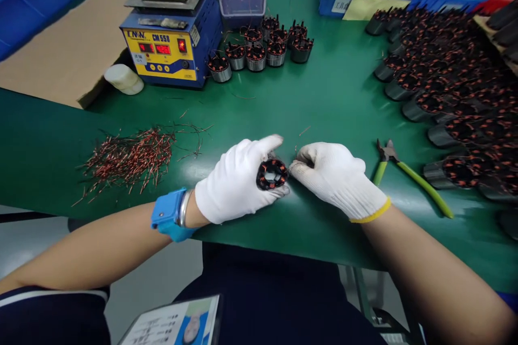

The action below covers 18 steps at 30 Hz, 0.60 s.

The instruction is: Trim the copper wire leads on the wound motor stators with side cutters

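Note:
My left hand, in a white glove, is wrapped round a motor stator, a black ring with copper windings whose open end faces up. Close to the stator's right side is my right hand, also gloved in white. Its thumb and forefinger are pinched together. A thin wire end shows just above those fingertips, but what the pinch holds is too small to make out. Cutting pliers with green handles lie on the table to the right of my right hand.
Copper wire scraps are heaped on the green table at left. A blue and yellow CM558 unit stands behind, beside several stators. Many more stators fill the right side. Blue bins line the back.

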Available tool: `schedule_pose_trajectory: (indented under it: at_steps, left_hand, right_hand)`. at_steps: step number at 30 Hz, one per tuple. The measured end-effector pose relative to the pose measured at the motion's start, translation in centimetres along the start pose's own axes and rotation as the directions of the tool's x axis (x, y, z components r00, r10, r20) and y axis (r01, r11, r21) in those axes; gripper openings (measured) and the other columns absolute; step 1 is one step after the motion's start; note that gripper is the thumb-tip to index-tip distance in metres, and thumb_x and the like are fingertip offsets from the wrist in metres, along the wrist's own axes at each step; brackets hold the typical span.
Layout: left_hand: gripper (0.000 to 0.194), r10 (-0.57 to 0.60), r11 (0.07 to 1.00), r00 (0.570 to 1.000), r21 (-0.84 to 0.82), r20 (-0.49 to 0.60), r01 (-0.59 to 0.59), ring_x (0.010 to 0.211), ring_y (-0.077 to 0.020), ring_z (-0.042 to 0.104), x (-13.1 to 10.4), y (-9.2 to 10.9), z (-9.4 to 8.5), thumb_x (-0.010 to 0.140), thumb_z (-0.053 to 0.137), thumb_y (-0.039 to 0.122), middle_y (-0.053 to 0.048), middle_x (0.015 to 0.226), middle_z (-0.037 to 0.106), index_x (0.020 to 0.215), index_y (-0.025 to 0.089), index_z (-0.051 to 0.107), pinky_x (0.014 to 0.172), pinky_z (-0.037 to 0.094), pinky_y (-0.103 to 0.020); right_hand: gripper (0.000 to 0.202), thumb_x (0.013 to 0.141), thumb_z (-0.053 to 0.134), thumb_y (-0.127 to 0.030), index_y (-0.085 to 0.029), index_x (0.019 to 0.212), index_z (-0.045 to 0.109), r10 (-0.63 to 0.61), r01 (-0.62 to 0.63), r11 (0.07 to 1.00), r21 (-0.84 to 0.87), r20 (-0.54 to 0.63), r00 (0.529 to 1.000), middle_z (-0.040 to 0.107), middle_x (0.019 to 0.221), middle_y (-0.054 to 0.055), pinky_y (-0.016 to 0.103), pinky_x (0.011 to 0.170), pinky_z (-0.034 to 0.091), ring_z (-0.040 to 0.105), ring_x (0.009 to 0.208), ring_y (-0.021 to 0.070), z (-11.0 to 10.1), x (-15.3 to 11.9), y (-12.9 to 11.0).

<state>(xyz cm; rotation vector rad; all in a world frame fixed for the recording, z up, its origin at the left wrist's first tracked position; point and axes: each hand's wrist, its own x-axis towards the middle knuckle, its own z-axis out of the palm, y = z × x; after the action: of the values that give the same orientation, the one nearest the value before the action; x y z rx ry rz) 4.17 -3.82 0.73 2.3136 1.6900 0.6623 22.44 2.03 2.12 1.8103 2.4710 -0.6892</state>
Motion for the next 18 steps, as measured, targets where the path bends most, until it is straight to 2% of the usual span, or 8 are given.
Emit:
schedule_pose_trajectory:
  at_steps: [3,7,10,12,13,16,18]
  left_hand:
    - [0.065,0.155,0.981,0.984,0.131,-0.090,-0.143,0.085,-0.0262,0.063,-0.5,0.0,0.0,0.080,0.063,0.047,-0.012,0.097,0.068,0.131,0.011,0.044,0.076,0.052,-0.041]
    - [0.066,0.226,0.953,0.968,0.229,-0.110,-0.197,0.082,-0.0260,0.062,-0.8,-0.2,0.0,0.083,0.060,0.046,-0.012,0.095,0.068,0.135,0.012,0.038,0.072,0.051,-0.040]
    - [0.071,0.219,0.946,0.969,0.269,-0.117,-0.181,0.083,-0.0259,0.062,-1.0,-0.3,0.2,0.083,0.060,0.046,-0.011,0.096,0.067,0.139,0.014,0.032,0.071,0.051,-0.039]
    - [0.075,0.213,0.947,0.968,0.272,-0.130,-0.172,0.083,-0.0256,0.063,-1.1,-0.3,0.3,0.083,0.060,0.047,-0.011,0.097,0.067,0.142,0.015,0.028,0.072,0.051,-0.038]
    - [0.076,0.207,0.951,0.969,0.260,-0.138,-0.166,0.084,-0.0254,0.063,-1.0,-0.3,0.3,0.083,0.061,0.047,-0.011,0.098,0.067,0.143,0.015,0.027,0.073,0.051,-0.038]
    - [0.084,0.116,0.987,0.987,0.126,-0.109,-0.102,0.090,-0.0255,0.064,-0.8,-0.3,0.1,0.077,0.066,0.049,-0.010,0.101,0.067,0.144,0.016,0.028,0.079,0.052,-0.039]
    - [0.093,0.019,0.999,1.000,-0.038,-0.015,-0.020,0.093,-0.0244,0.065,-0.5,-0.3,-0.1,0.070,0.073,0.052,-0.009,0.103,0.068,0.144,0.016,0.029,0.082,0.053,-0.036]
  right_hand:
    - [0.027,0.077,0.051,-0.045,-0.024,0.070,0.067,0.013,-0.013,1.000,0.006,-0.020,1.000,0.063,0.065,0.002,0.029,0.052,0.022,0.050,0.058,0.0173,0.0,-0.2,0.0]
    - [0.025,0.078,0.053,-0.045,-0.024,0.070,0.065,0.043,-0.042,0.997,0.068,-0.007,0.999,0.064,0.066,0.001,0.030,0.053,0.025,0.054,0.062,0.0193,-0.2,-0.5,0.3]
    - [0.025,0.081,0.054,-0.044,-0.023,0.086,0.068,-0.063,0.059,0.962,0.265,0.005,0.998,0.068,0.078,0.001,0.029,0.057,0.033,0.058,0.070,0.0189,-0.2,-0.7,0.8]
    - [0.030,0.080,0.059,-0.044,-0.023,0.099,0.066,-0.174,0.146,0.889,0.434,0.025,0.985,0.070,0.090,0.001,0.028,0.062,0.038,0.060,0.076,0.0179,-0.1,-0.7,1.0]
    - [0.030,0.079,0.060,-0.044,-0.023,0.100,0.066,-0.216,0.172,0.860,0.481,0.037,0.976,0.069,0.090,0.001,0.027,0.062,0.039,0.060,0.075,0.0170,-0.1,-0.6,1.1]
    - [0.021,0.081,0.059,-0.041,-0.021,0.083,0.064,-0.276,0.203,0.866,0.457,0.098,0.956,0.062,0.069,-0.002,0.025,0.052,0.034,0.053,0.061,0.0128,-0.3,-0.3,1.1]
    - [0.020,0.082,0.056,-0.039,-0.021,0.077,0.062,-0.264,0.196,0.898,0.393,0.128,0.956,0.057,0.061,-0.004,0.025,0.049,0.030,0.048,0.054,0.0111,-0.7,-0.1,1.1]
